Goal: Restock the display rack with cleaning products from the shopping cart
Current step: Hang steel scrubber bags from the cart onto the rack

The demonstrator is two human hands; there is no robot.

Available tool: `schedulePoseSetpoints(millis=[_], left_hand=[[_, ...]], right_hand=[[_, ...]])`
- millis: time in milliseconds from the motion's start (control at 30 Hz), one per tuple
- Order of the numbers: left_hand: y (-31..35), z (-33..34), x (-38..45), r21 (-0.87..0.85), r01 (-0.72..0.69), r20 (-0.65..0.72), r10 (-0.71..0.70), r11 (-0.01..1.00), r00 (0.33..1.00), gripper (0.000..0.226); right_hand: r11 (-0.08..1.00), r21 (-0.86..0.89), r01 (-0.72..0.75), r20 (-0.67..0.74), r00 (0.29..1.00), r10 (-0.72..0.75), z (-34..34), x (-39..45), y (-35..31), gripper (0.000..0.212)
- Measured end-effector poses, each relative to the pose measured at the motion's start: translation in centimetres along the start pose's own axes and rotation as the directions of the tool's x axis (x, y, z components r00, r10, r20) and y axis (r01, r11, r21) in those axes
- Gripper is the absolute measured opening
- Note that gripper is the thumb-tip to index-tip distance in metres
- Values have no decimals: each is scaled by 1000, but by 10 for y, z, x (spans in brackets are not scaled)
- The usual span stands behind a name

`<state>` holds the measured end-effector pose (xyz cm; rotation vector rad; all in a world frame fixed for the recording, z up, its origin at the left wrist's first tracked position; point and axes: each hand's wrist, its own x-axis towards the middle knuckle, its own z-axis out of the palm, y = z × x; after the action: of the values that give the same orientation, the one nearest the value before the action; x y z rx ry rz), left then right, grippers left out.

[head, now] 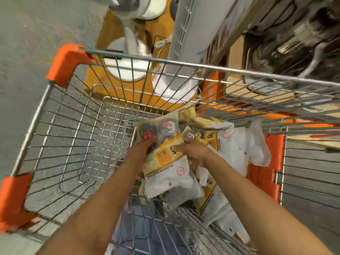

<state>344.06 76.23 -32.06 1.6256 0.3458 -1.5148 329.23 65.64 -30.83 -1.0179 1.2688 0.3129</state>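
Observation:
A wire shopping cart (128, 59) with orange corner guards fills the view from above. In its right half lies a pile of white-and-yellow scrubber packs (231, 144) printed "stainless steel". Both of my hands are down inside the cart on the top scrubber pack (165, 159), which shows round scourers through its clear end. My left hand (141, 155) grips the pack's left edge. My right hand (193, 151) holds its right edge with the thumb laid across the yellow label. The display rack (294, 43) is blurred at the upper right.
White pedestal fans (127, 65) and a white tower fan (191, 34) stand on a brown platform just beyond the cart's front. The cart's left half shows bare wire over grey floor. My jeans (147, 227) show below the cart's near end.

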Motion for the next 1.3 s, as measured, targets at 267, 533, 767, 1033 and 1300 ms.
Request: schedulePoseSetpoints(millis=[267, 533, 767, 1033, 1300], left_hand=[[115, -2, -149, 61, -450, 233, 426, 891, 874, 26], [173, -61, -370, -44, -789, 44, 790, 613, 612, 35], [129, -153, -549, 1, -965, -343, 907, 262, 245, 34], [-16, -251, -718, 139, -986, -770, 617, -87, -163, 18], [-182, -279, -856, 529, -840, -787, 299, -121, -539, 28]], right_hand=[[947, 66, 316, 129, 938, -322, -6, -127, -115, 18], [659, -41, 751, 392, 619, -681, 72, -296, -242, 11], [360, 102, 928, 634, 218, -742, 201, -443, -273, 28], [282, 399, 873, 850, -237, -471, 385, -571, -206, 9], [260, 626, 736, 779, -604, -167, 510, -715, -71, 20]])
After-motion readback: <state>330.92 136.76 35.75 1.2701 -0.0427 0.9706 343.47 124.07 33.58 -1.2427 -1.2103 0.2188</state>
